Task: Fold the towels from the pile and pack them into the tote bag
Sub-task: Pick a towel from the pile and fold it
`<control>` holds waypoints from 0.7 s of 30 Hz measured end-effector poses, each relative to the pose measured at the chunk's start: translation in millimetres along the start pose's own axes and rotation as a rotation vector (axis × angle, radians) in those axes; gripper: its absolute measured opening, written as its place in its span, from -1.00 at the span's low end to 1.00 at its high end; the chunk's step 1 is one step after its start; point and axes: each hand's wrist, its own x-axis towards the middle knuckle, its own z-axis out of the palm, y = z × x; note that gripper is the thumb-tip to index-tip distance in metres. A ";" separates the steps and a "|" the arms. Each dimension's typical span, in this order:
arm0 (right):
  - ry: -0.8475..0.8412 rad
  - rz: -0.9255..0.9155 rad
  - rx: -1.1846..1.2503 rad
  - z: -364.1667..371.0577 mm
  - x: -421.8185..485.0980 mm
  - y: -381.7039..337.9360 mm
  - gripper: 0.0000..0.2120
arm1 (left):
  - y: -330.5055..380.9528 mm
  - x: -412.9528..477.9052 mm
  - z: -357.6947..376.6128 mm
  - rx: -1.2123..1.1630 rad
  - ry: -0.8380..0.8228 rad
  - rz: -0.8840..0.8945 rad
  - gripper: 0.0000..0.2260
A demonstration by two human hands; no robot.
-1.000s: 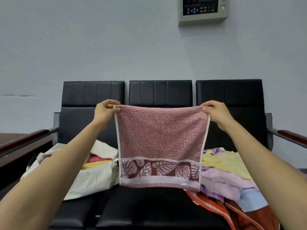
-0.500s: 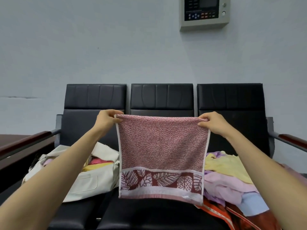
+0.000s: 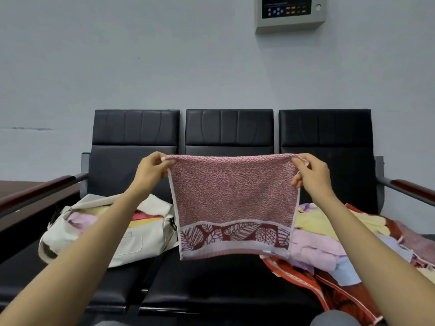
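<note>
A pink towel (image 3: pixel 233 196) with a dark red leaf border along its lower edge hangs stretched out in the air over the middle seat. My left hand (image 3: pixel 150 169) pinches its upper left corner and my right hand (image 3: pixel 310 174) pinches its upper right corner. On the left seat lies a cream tote bag (image 3: pixel 131 241), its mouth open with pink, red and yellow folded cloth inside. The towel pile (image 3: pixel 317 245) covers the right seat, with yellow, lilac, light blue and red-orange pieces. The hanging towel hides the pile's left edge.
A black three-seat bench (image 3: pixel 229 130) stands against a pale wall. Wooden armrests (image 3: pixel 40 191) stick out at both ends. A control panel (image 3: pixel 290 12) is mounted high on the wall. The middle seat cushion (image 3: pixel 211 285) lies below the towel.
Both hands have come down with the towel, so its top edge sits lower against the seat backs. The view has tilted down a little.
</note>
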 end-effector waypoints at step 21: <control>-0.313 0.395 -0.117 83.7 32.1 155.6 -0.75 | -168.3 38.7 87.7 -0.160 -0.124 -0.548 -0.79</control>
